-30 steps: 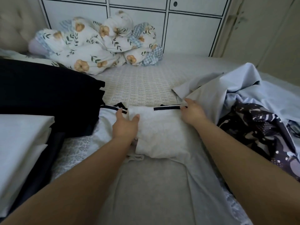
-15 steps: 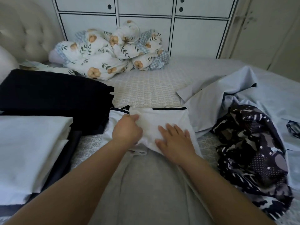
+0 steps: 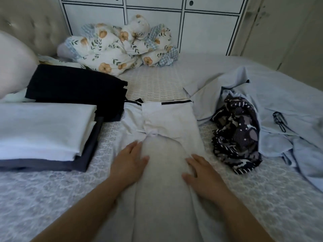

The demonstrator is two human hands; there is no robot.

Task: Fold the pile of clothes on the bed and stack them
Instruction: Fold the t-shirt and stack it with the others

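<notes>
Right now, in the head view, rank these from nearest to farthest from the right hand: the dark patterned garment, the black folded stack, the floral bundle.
From the right hand:
1. Dark patterned garment, just to its right.
2. Black folded stack, across on the left.
3. Floral bundle, far back by the cabinet.

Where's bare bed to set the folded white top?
Free: the patterned patch between floral bedding, black stack and blue shirt; near-left corner below the white stack. Crowded: right side, dark patterned garment.
</notes>
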